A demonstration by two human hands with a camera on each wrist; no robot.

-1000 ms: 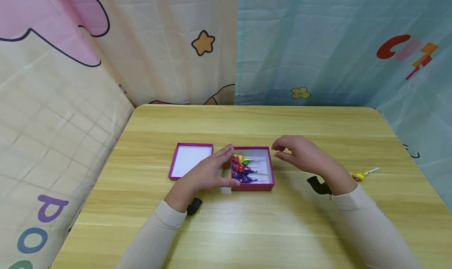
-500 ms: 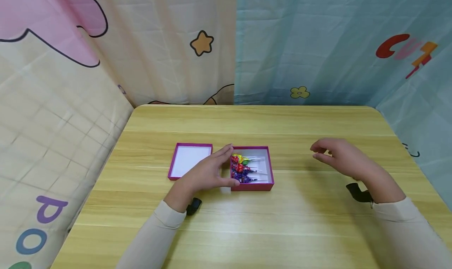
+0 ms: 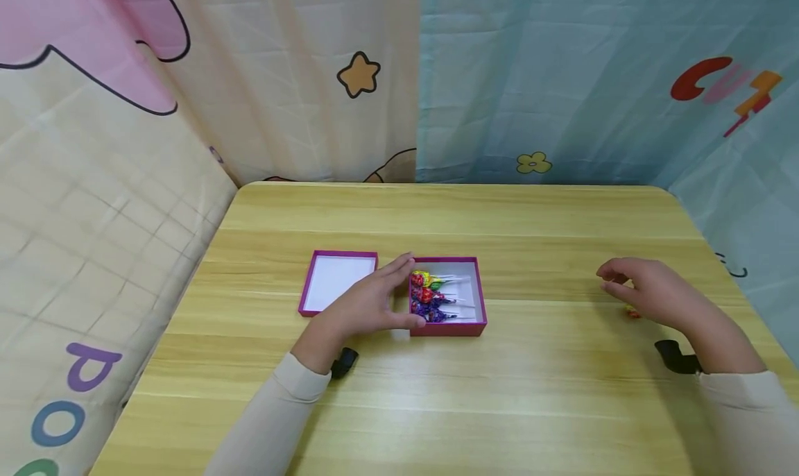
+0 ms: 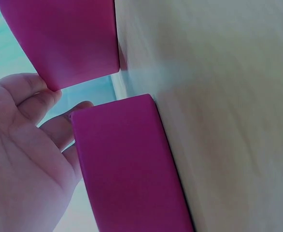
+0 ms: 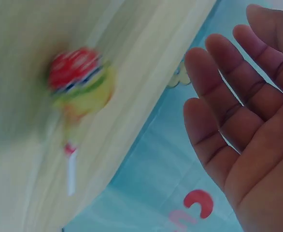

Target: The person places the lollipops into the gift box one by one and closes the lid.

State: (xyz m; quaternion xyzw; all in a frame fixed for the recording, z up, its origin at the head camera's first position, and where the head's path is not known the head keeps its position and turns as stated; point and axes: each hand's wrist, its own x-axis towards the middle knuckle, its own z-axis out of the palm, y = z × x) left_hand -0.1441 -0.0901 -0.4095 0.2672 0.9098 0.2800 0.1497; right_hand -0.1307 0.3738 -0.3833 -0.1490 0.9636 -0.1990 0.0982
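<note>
My left hand (image 3: 367, 304) holds the left end of a magenta box (image 3: 448, 330), thumb at the front corner and fingertips at the back corner. In the left wrist view, fingers touch the corner of the box (image 4: 69, 43). Several wrapped lollipops (image 3: 427, 297) lie in the box, heads to the left and white sticks to the right. My right hand (image 3: 655, 289) hovers at the right of the table, fingers loosely bent and holding nothing. Below it lies a single lollipop (image 5: 81, 84) with a red and yellow wrapper, mostly hidden by the hand in the head view.
A magenta lid (image 3: 340, 282) with a white inside lies left of the box, close to my left forearm. The wooden table (image 3: 437, 406) meets patterned curtains (image 3: 499, 66) at its back and sides. Black wrist devices (image 3: 677, 357) sit beneath both wrists.
My right hand has moved from beside the box far to the right, over the single lollipop. My left hand, the box and the lid have stayed in place.
</note>
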